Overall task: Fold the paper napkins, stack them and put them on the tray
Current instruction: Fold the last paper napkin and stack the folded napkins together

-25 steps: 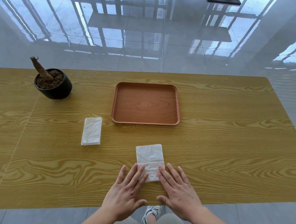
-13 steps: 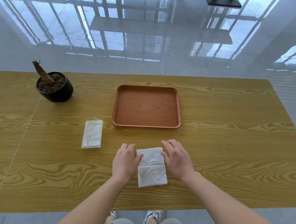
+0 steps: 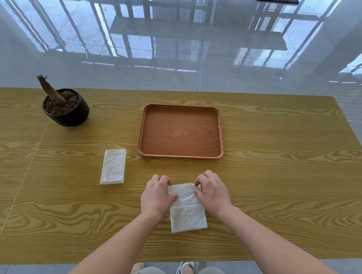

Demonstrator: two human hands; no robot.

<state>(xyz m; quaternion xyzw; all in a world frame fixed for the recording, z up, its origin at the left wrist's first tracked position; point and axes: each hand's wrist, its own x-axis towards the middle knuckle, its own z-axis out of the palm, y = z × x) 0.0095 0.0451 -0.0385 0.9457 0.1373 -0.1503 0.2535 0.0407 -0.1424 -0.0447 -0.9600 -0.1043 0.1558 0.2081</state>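
A white paper napkin (image 3: 187,212) lies on the wooden table in front of me, creased across its middle. My left hand (image 3: 157,195) pinches its far left corner and my right hand (image 3: 212,193) pinches its far right corner. A second napkin (image 3: 113,166), folded into a narrow rectangle, lies to the left, apart from both hands. The brown wooden tray (image 3: 180,155) sits just beyond the hands and holds nothing.
A black pot (image 3: 69,114) of soil with a cut stem stands at the far left of the table (image 3: 278,184). The table's near edge runs just above my knees. Shiny tiled floor lies beyond the far edge.
Both hands have moved from the napkin's near end up to its far corners and closed on them. The napkin still lies flat in the same spot.
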